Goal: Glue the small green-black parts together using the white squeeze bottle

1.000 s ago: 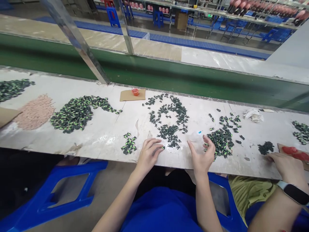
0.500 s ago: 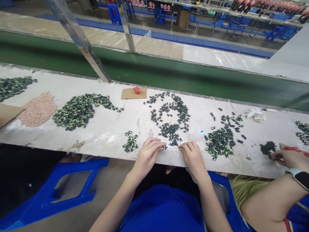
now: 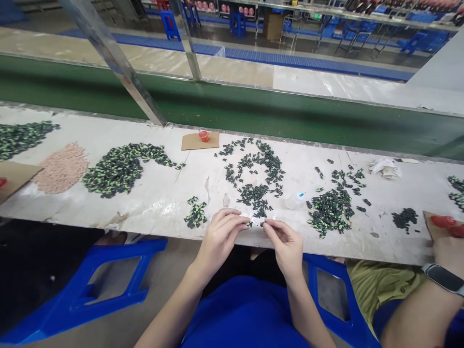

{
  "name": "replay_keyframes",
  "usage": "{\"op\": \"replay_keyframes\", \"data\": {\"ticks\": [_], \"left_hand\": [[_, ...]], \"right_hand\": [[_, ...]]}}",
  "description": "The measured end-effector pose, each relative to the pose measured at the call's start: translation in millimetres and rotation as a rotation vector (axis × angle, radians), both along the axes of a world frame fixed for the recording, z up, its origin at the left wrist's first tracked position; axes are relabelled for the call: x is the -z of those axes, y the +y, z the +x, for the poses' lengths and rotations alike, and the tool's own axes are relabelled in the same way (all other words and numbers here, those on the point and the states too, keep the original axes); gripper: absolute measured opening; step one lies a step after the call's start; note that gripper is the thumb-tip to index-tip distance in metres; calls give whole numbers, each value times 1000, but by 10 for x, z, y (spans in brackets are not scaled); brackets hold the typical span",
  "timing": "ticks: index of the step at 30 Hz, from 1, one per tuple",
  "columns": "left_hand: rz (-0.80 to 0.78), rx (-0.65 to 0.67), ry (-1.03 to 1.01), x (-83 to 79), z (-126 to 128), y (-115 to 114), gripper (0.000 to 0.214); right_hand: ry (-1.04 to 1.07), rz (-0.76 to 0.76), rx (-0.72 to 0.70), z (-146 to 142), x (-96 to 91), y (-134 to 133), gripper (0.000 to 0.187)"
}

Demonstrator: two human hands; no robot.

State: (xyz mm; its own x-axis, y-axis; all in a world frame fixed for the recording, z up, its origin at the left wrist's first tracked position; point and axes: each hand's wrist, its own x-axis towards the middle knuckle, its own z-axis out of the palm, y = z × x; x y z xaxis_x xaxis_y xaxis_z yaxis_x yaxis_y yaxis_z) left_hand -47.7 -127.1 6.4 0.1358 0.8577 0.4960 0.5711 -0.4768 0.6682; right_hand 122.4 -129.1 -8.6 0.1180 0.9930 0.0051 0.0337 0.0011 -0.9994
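Note:
My left hand [image 3: 224, 233] pinches a small black-and-green piece [image 3: 249, 224] between thumb and fingertips, low over the table's front edge. Facing it, my right hand [image 3: 284, 241] grips a tiny dark piece [image 3: 262, 224]; a short gap separates the two. Just beyond my fingers lies a loose pile of small dark pieces [image 3: 254, 194], spread in a ring toward the back. A little cluster of black-and-green pieces [image 3: 195, 214] sits left of my left hand. To the right of my right hand is a bigger heap of black-and-green pieces [image 3: 330, 210].
A clear bottle with a blue tip [image 3: 294, 199] lies beyond my right hand. A red cup [image 3: 203, 136] stands on cardboard at the back. Pink pieces [image 3: 61, 169] are heaped at left. A co-worker's wrist with a watch [image 3: 445, 278] is at right, and a metal post [image 3: 119, 67] rises behind.
My right hand has moved left from the pile's edge toward my left hand, now with a tiny dark piece at its fingertips. The co-worker's hand at right has shifted away from the small dark pile.

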Motion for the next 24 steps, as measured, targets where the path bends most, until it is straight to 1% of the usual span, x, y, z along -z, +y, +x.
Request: {"op": "replay_keyframes", "data": {"ticks": [2, 4, 8, 14, 19, 24], "left_hand": [[20, -9, 29, -10, 3, -8, 14], [50, -22, 46, -13, 10, -16, 13], [88, -30, 49, -5, 36, -31, 13], [105, -24, 45, -11, 65, -37, 15], [114, -15, 36, -34, 75, -38, 16], [130, -23, 19, -46, 116, -44, 16]], "right_hand": [[95, -95, 21, -76, -16, -24, 18], [154, -135, 43, -138, -36, -37, 18], [236, -103, 84, -226, -61, -48, 17], [351, -166, 38, -278, -55, -59, 21], [368, -154, 55, -297, -43, -68, 22], [369, -117, 69, -319, -16, -74, 18]]}}
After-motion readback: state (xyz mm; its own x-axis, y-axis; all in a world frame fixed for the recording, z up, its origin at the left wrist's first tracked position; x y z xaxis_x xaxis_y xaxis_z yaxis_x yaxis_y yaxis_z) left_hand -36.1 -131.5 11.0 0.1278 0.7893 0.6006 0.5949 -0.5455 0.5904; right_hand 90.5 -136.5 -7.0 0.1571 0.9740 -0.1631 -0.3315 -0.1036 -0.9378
